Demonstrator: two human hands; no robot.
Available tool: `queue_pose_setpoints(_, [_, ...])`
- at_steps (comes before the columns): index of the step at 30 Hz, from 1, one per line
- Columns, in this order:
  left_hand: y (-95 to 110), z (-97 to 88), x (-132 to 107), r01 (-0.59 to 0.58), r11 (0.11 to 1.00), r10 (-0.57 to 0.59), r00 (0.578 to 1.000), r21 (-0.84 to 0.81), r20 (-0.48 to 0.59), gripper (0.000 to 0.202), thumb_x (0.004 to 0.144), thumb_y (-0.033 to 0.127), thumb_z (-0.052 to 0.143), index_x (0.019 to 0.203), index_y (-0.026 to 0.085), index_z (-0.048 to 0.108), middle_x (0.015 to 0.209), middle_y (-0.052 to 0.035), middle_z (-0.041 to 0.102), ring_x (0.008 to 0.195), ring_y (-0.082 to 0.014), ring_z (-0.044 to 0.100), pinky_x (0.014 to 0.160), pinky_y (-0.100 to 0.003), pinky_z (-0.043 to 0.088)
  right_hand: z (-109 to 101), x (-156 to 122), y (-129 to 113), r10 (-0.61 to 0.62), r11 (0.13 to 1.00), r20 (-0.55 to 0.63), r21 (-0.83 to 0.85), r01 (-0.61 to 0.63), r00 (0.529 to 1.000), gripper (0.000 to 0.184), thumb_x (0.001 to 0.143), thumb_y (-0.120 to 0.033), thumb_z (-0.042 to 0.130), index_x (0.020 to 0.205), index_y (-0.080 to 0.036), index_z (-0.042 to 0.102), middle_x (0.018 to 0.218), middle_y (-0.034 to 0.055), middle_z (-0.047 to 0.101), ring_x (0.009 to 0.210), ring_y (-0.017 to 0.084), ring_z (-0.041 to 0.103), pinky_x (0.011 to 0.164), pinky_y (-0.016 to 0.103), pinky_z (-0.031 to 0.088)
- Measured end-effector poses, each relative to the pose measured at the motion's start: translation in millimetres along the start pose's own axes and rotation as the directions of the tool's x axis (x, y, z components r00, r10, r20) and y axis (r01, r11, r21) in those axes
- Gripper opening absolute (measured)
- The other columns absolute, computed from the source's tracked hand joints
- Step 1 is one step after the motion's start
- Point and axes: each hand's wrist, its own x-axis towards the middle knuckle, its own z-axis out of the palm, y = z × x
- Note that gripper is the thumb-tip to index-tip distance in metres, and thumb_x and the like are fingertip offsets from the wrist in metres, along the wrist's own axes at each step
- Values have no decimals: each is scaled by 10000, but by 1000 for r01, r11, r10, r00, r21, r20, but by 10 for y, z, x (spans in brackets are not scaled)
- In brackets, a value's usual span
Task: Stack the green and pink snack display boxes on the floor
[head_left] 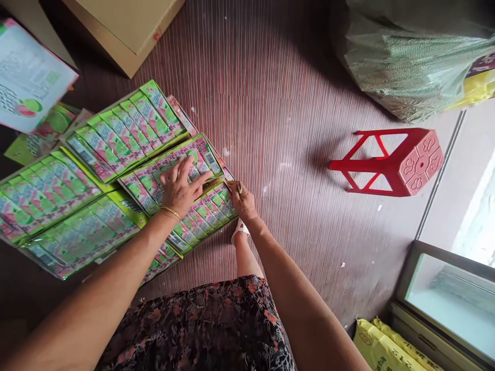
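Note:
Display boxes packed with pink and green packets, each printed with a cut lime, are stacked to the left. My left hand [180, 188] rests on a row of packets [145, 181] in the nearer right box, fingers spread, a gold bangle at the wrist. Beside it, my right hand [243, 201] is closed on the corner of the front box of packets [209, 212]; its fingertips are partly hidden. Another box of packets [127, 131] sits behind my left hand, and a plastic-covered box [83, 232] lies to its left.
A cardboard carton [131, 31] stands at the back, with a printed box [33, 77] at far left. On the striped floor [278, 129] are a red plastic stool [402, 162] and a large green woven sack [410, 67]. Yellow bags [381, 345] lie by a glass-fronted cabinet [456, 293].

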Motion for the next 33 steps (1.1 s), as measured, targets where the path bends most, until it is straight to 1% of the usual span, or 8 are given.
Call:
queue_pose_setpoints(3, [3, 18, -2, 10, 1000, -10, 1000, -13, -2, 402, 927, 328, 427, 1300, 324, 579, 1539, -12, 322, 1389, -321, 274, 1077, -562, 216, 0, -29, 13, 22, 999, -13, -34, -22, 1000, 360, 979, -399, 330, 1017, -227, 644, 953, 33, 707, 827, 186, 651, 721, 269, 458])
queue_pose_setpoints(7, [1, 54, 1, 43, 998, -43, 999, -41, -9, 428, 905, 300, 464, 1317, 367, 558, 1534, -18, 330, 1395, -328, 267, 1090, -571, 202, -25, -51, -4, 16, 997, -9, -77, -17, 1000, 353, 982, -381, 329, 995, -220, 643, 938, 43, 705, 824, 184, 653, 744, 284, 475])
queue_pose_setpoints(11, [-14, 72, 11, 27, 998, -29, 999, -55, -41, 496, 904, 280, 463, 1389, 381, 478, 1526, -23, 338, 1404, -303, 257, 1122, -523, 193, -15, -6, -154, -67, 988, -9, -139, 65, 998, 324, 974, -365, 387, 1150, -230, 623, 1058, 63, 693, 950, 192, 641, 840, 316, 486])
queue_pose_setpoints(13, [-21, 74, 14, 22, 998, -24, 999, -52, -47, 529, 905, 279, 464, 1422, 388, 430, 1526, -24, 336, 1408, -295, 252, 1130, -507, 189, 31, 32, -255, -40, 984, 0, -174, 40, 999, 329, 966, -337, 410, 1221, -234, 591, 1063, 66, 693, 934, 200, 644, 817, 327, 500])
queue_pose_setpoints(16, [-29, 82, 15, 21, 998, -23, 999, -54, -43, 560, 908, 288, 462, 1453, 386, 378, 1528, -27, 332, 1409, -289, 249, 1130, -500, 193, 123, 65, -358, -20, 971, -28, -240, 12, 999, 321, 931, -245, 448, 1223, -229, 582, 1087, 70, 689, 953, 221, 633, 816, 348, 505])
queue_pose_setpoints(24, [-6, 64, 31, 42, 997, -45, 998, -68, -47, 486, 900, 298, 478, 1374, 400, 493, 1526, -16, 330, 1386, -299, 278, 1126, -507, 205, 153, -47, -280, -121, 962, -64, -254, 101, 991, 378, 877, -102, 431, 1207, -212, 577, 1164, 61, 672, 1053, 211, 602, 949, 371, 452])
queue_pose_setpoints(29, [68, 38, 131, 97, 992, -103, 993, -83, -62, 369, 921, 336, 447, 1241, 397, 621, 1529, -21, 312, 1385, -318, 266, 1120, -536, 209, 117, -149, -212, -46, 985, -85, -172, 31, 995, 410, 867, -104, 398, 1212, -242, 572, 1188, 57, 662, 1056, 210, 602, 944, 364, 453])
queue_pose_setpoints(33, [97, -36, 165, 42, 993, -46, 999, -114, -30, 381, 907, 350, 473, 1262, 360, 609, 1547, -19, 270, 1403, -322, 242, 1145, -522, 206, 126, -83, -284, -6, 991, -62, -133, -3, 998, 406, 857, -105, 407, 1186, -261, 587, 1163, 53, 665, 1067, 224, 593, 964, 395, 441])
